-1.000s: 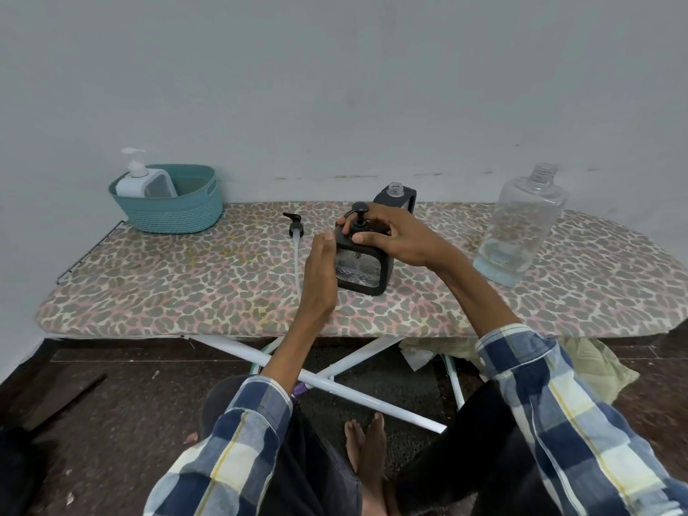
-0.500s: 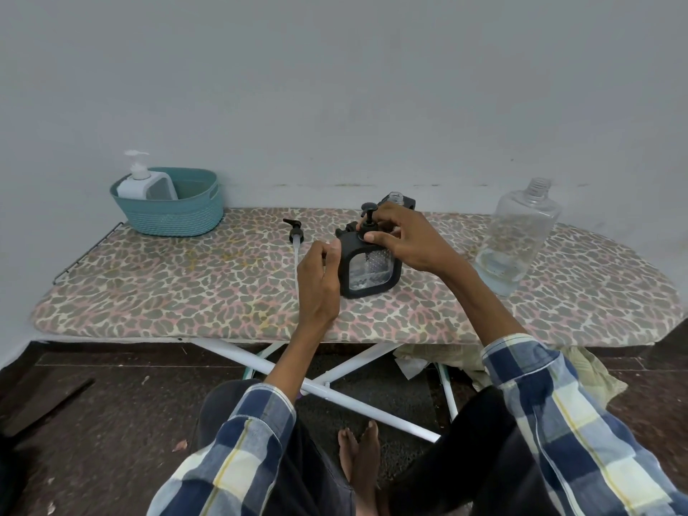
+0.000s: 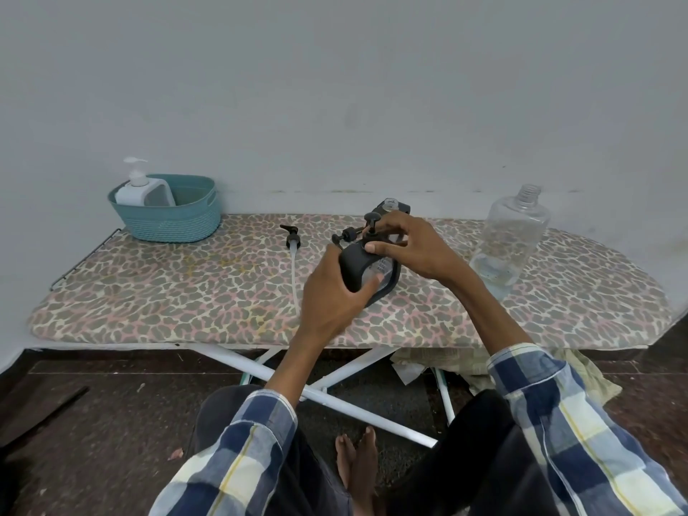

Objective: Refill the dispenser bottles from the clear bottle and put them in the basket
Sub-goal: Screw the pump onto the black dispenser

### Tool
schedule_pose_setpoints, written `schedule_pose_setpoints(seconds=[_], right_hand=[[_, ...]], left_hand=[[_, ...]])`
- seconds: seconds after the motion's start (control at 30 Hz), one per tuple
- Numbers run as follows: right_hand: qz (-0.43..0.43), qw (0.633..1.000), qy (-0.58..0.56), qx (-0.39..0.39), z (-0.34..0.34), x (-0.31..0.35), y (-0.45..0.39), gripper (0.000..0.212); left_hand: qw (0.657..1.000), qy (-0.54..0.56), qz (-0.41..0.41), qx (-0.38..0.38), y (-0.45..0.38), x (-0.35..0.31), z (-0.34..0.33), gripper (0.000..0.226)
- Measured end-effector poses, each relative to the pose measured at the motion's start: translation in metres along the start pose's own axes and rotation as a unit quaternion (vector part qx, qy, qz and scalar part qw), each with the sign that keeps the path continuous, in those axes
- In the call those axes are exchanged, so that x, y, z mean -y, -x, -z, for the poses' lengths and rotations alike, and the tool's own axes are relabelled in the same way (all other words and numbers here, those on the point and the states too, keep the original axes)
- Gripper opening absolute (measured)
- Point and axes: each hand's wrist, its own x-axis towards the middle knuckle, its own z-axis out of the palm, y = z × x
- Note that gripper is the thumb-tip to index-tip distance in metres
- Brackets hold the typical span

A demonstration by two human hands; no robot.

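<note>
Black dispenser bottle (image 3: 357, 266): held above the ironing board (image 3: 149, 292), tilted, clear window facing the camera. The left hand (image 3: 331, 292) grips its body from the left side, thumb across the front. The right hand (image 3: 405, 243) has fingers curled on the black pump head (image 3: 363, 232) at the bottle's neck; whether the pump is fully seated cannot be told.

Second black dispenser bottle (image 3: 391, 208): stands on the board behind the held one, neck open, largely hidden by the right hand.

Loose pump with tube (image 3: 293, 255): lies on the board to the left of the hands, black head toward the wall, pale tube running toward the near edge.

Clear bottle (image 3: 512, 240): stands uncapped near the board's right end, a little liquid at its bottom, apart from both hands.

Teal basket (image 3: 186, 217): at the board's far left corner by the wall. It contains a white dispenser bottle (image 3: 143, 193), leaning, white pump on top.

Ironing board: leopard-print cover, white crossed legs (image 3: 335, 381) below. Pale cloth (image 3: 588, 374) on the dark floor under the right end.

Person: plaid sleeves (image 3: 558, 422), dark trousers, bare feet (image 3: 357, 463) beneath the board.
</note>
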Motion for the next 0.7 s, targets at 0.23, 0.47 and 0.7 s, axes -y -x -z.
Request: schedule_pose_setpoints(seconds=[0.23,0.47,0.7], right_hand=[[0.009,0.985,-0.083,-0.154,-0.013,0.030,0.018,0.032],[0.032,0.988,-0.042,-0.143,-0.011,0.032,0.011,0.018],[0.031,0.996,-0.032,-0.079,-0.003,0.029,0.012,0.026]], left_hand=[[0.999,-0.045,0.003,0.016,-0.002,0.001,-0.003,0.047],[0.999,-0.035,0.008,0.004,-0.002,0.001,-0.003,0.048],[1.000,-0.022,0.010,0.002,-0.002,0.002,-0.005,0.051]])
